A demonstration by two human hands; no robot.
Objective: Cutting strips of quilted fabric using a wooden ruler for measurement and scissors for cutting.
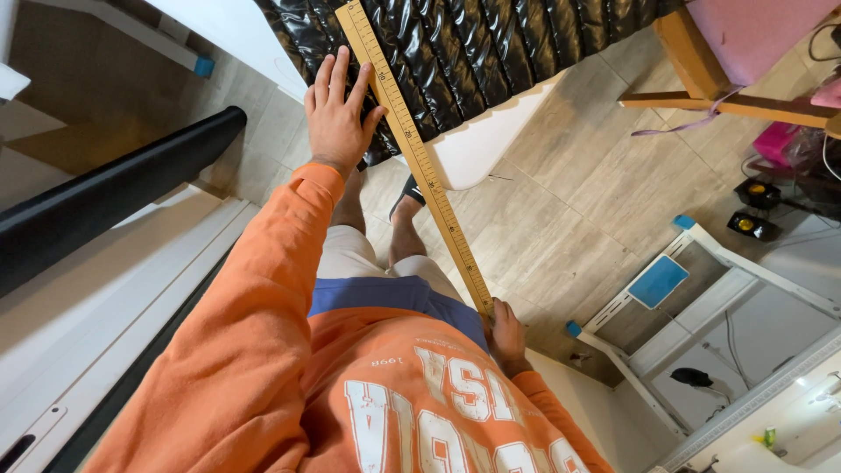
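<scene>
Your left hand (337, 109) lies flat, fingers spread, on the black quilted fabric (491, 44) at upper centre, just left of the long wooden ruler (412, 158), which runs diagonally down to your right hand (506, 337) gripping its near end.

A long black roll (114, 188) is seen at the left, above white boards (105, 298). A wooden chair (701, 61) with a pink seat (753, 31) is placed at the upper right. 2 small black lamps (755, 208) are set on the tiled floor (561, 193), near a white frame (727, 263) with blue corners.
</scene>
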